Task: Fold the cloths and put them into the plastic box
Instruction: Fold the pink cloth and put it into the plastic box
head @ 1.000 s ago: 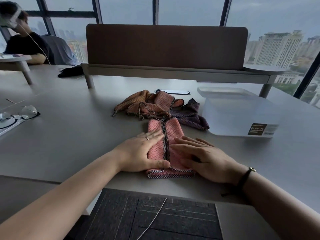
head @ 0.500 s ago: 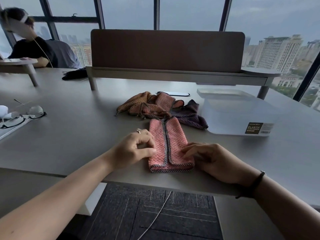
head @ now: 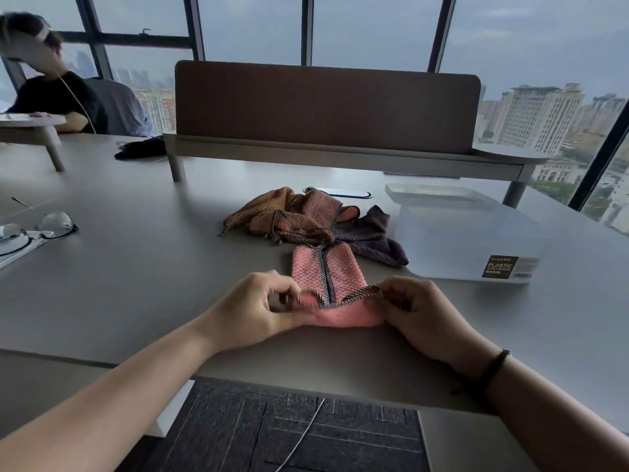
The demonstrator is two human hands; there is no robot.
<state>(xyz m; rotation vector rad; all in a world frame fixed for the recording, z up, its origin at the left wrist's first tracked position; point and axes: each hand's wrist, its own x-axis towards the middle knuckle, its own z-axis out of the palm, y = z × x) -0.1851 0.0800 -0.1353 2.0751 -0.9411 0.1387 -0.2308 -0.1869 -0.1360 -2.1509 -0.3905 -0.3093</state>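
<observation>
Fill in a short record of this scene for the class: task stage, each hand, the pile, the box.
stage: folding the pink cloth, near end lifted off the table
left hand: pinches the cloth's near left corner
right hand: pinches the near right corner
pile: unfolded cloths, behind the pink one
box: right of the pile; contents cannot be told

The translucent white plastic box (head: 469, 240) on the grey table carries a dark rectangular label (head: 499, 267) on its near wall, reading "PLASTIC CONTAINER" in pale capitals. A small line above those words and the white barcode sticker (head: 524, 267) beside the label are too blurred to read.
</observation>
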